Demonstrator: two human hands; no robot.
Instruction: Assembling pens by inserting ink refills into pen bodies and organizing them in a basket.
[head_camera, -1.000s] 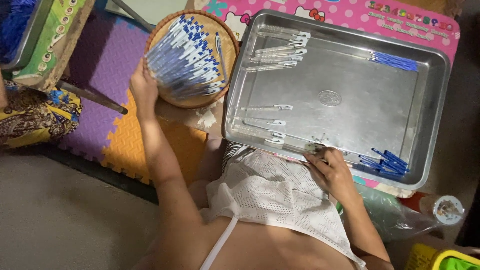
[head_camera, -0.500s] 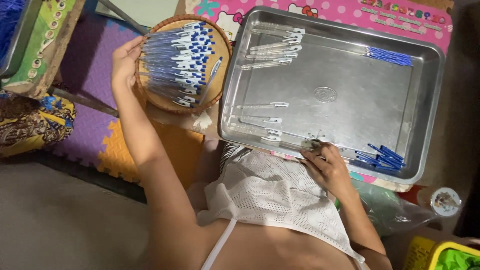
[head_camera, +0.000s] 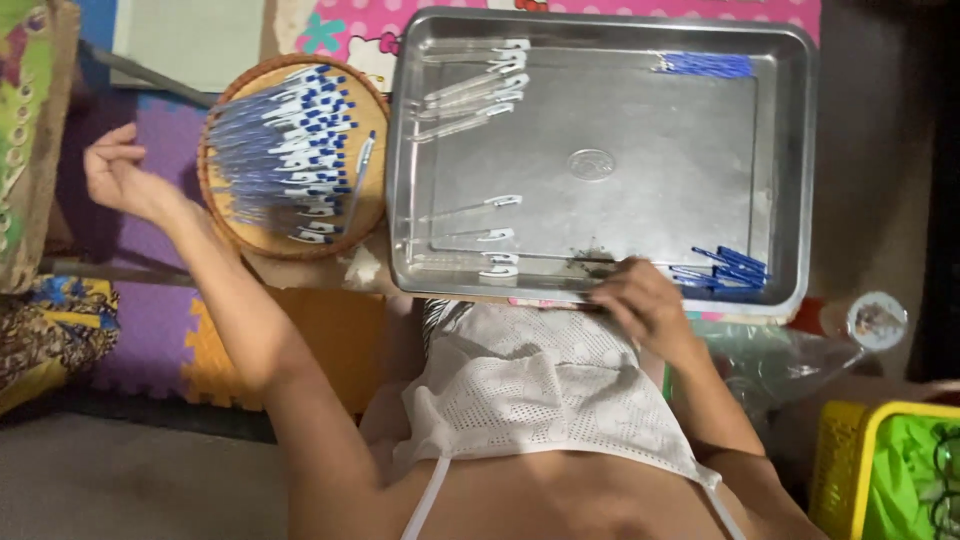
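Your left hand (head_camera: 118, 172) has come off the round woven basket (head_camera: 293, 155) and now hangs in the air beyond the basket's left rim, over the purple foam mat (head_camera: 150, 300). Its fingers are loosely curled and it grips nothing. A moment ago that hand was at the basket's edge, so whatever it carried there is now set down. The assembled blue-and-white pens (head_camera: 285, 150) fill the basket in a fanned heap, and one more pen (head_camera: 358, 180) lies slanted apart from the heap near the right rim.

Just right of the basket stands the steel tray (head_camera: 780, 170). Clear pen barrels with white clips (head_camera: 475, 90) lie at its far left corner, with a few more (head_camera: 480, 235) along the near left edge. Your right hand (head_camera: 640, 300) stays at the tray's near edge, fingers bent down onto the tray floor; you cannot tell whether it pinches anything. Blue caps (head_camera: 725, 270) lie just beside it in the near right corner, and blue refills (head_camera: 705, 65) at the far right.
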